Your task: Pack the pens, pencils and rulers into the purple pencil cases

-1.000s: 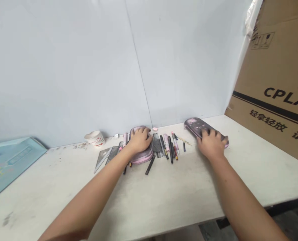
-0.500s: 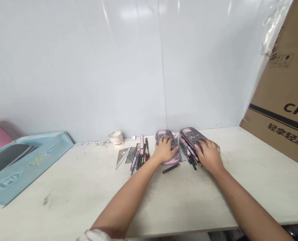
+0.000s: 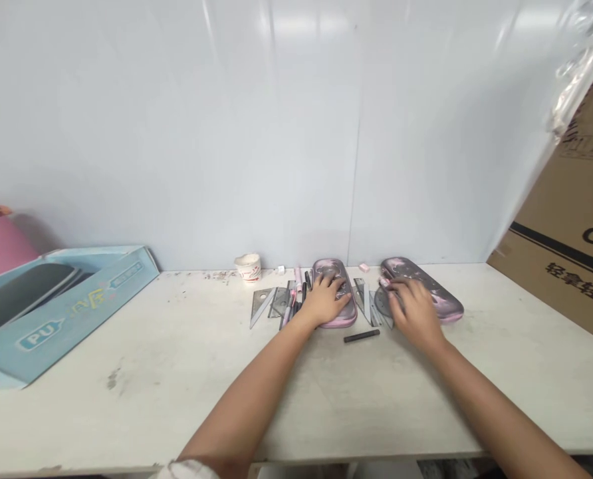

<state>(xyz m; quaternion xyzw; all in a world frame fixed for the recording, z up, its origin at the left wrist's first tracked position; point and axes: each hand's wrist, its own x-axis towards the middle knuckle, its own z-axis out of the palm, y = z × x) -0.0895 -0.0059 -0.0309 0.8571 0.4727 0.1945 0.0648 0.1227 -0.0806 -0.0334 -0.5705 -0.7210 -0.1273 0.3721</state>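
My left hand (image 3: 325, 301) lies with fingers spread on a grey-and-pink pencil case (image 3: 350, 313). Left of it are pens and markers (image 3: 298, 279), partly under my forearm, and clear set squares (image 3: 262, 305). My right hand (image 3: 417, 309) is closed with bent fingers beside a second pencil case (image 3: 443, 303). A pale pink pen end (image 3: 385, 283) shows at its fingertips; the rest of what it grips is hidden. Clear rulers (image 3: 369, 303) and a dark round-edged plate (image 3: 382, 303) lie between the hands. A black marker (image 3: 361, 336) lies in front.
A paper cup (image 3: 248, 267) stands near the wall, with small scraps beside it. A pink eraser-like block (image 3: 363, 267) sits at the back. At left is a light-blue box (image 3: 87, 299) by a pink bucket (image 3: 2, 243). A large cardboard box (image 3: 566, 233) stands at right.
The pens that lay by the right case no longer show on the table, and my right hand has closed there. The right case sits farther from the left one. The view has shifted left.
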